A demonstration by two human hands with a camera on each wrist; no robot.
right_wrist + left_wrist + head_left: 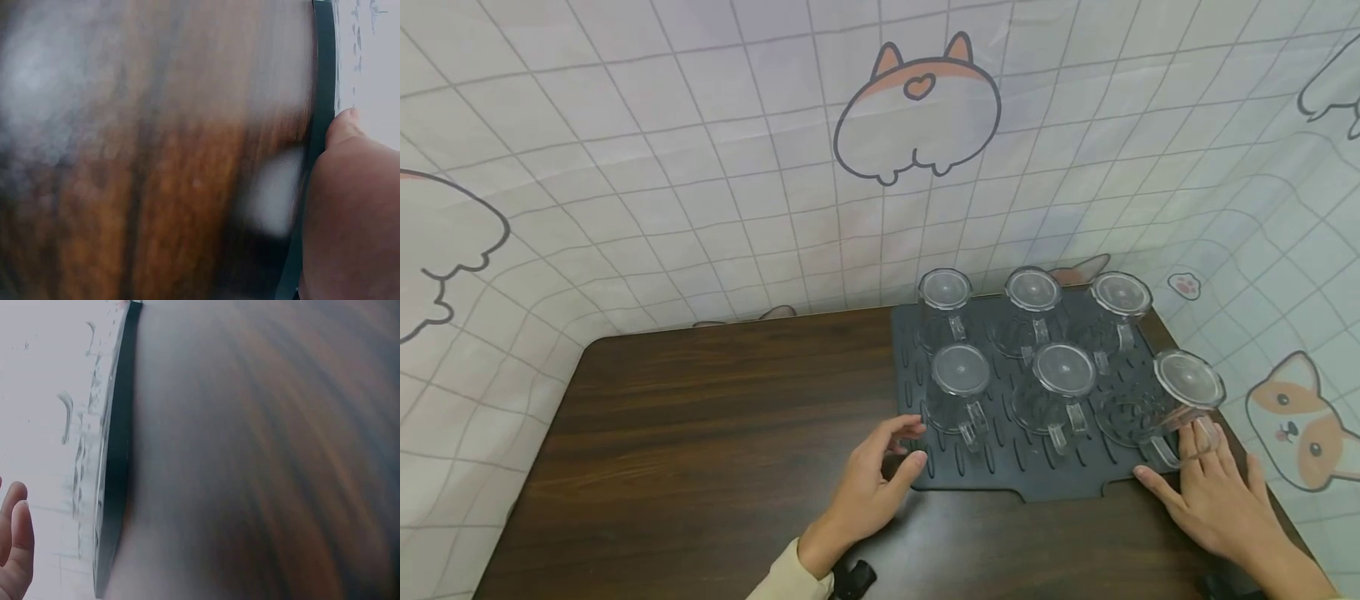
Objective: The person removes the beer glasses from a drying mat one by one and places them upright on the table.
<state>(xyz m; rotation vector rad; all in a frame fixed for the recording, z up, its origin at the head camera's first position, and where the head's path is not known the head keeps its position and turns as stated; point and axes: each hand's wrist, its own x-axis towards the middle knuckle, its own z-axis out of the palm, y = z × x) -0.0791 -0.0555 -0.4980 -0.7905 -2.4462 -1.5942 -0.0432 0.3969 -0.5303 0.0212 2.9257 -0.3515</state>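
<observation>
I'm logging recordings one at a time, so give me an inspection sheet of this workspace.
Surface: dark wood-grain table.
Job's things: six glass mugs, bases up, in two rows of three on a dark mat.
Clutter: black object by the left wrist, identity unclear.
Left hand: holds nothing, at the mat's left edge; contact unclear.
Right hand: by the front-right mug and mat's front edge.
Cables: nothing seen.
Surroundings: grid-patterned wall covering with cartoon dogs.

Pale gridded wall, dark table
</observation>
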